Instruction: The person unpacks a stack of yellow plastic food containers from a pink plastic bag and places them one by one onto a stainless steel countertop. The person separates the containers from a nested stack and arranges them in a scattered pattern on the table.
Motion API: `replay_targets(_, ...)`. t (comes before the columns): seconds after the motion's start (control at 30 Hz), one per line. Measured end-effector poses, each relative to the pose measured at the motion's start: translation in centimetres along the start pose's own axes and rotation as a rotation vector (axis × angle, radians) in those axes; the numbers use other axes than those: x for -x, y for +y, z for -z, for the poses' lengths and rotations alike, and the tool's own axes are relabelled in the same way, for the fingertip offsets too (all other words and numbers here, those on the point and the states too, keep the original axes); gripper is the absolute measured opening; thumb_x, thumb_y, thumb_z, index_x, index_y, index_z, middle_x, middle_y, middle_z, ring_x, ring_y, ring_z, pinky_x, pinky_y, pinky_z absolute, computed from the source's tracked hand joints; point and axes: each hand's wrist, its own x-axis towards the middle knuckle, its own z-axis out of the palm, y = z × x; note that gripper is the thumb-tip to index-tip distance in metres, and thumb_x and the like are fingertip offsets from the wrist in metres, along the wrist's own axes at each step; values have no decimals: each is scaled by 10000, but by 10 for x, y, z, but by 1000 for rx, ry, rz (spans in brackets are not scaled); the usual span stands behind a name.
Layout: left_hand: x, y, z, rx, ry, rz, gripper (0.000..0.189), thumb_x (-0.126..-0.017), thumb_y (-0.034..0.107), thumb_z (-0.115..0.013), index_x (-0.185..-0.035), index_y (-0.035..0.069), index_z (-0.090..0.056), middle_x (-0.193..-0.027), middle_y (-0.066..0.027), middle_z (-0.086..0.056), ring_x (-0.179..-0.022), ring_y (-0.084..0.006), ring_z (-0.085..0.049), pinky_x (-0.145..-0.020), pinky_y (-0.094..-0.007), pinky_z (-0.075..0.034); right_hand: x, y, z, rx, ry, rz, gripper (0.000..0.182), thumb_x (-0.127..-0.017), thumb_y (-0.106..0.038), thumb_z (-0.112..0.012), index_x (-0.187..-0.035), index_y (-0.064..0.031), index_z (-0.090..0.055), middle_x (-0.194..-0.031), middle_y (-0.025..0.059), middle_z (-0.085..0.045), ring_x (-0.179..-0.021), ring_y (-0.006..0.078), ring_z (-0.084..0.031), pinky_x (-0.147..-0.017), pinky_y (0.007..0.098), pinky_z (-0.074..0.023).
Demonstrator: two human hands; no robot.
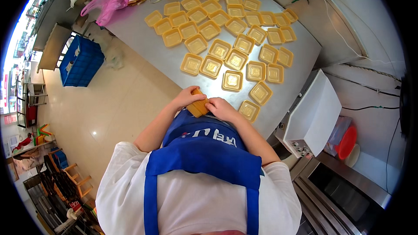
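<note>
Close against my blue apron, at the near edge of a metal table (169, 62), I hold a nested stack of yellow plastic trays (198, 107). My left hand (189, 98) grips the stack from its left side, thumb across the top. Around its right side, the fingers of my right hand (220, 107) are closed on the rims. Many square yellow trays of the same kind are spread singly over the tabletop. The nearest are one tray (232, 81) beyond my hands and another tray (249, 111) to the right of my right hand.
A pink plastic bag (112, 1) lies at the table's far left corner. On the tiled floor to the left stands a blue plastic crate (81, 62). A white open box (313, 117) and a stainless steel appliance (339, 186) are on my right.
</note>
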Motion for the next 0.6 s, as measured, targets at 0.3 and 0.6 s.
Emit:
replay_targets(0.3, -1, -7, 3, 49, -81, -26, 815, -758, 408, -789, -1390, 10, -464, -1283, -152, -568, -1186, -232, -549, -994, -340, -446, 12, -1, 3, -185, 145, -110, 288, -860, -287, -653, -896, -6, -705, -806, 181, -696, -722, 310, -662, -685, 390, -508)
replay_targets(0.6, 5, -11, 11, -188, -49, 26, 940, -697, 482, -809, -1424, 24, -429, -1336, -191, -532, -1224, -277, -532, -1023, -358, -431, 4, 25, 10, 755, 348, 18, 233, -813, -276, -664, -785, -46, -694, -816, 126, -691, -857, 285, -640, -783, 430, -474)
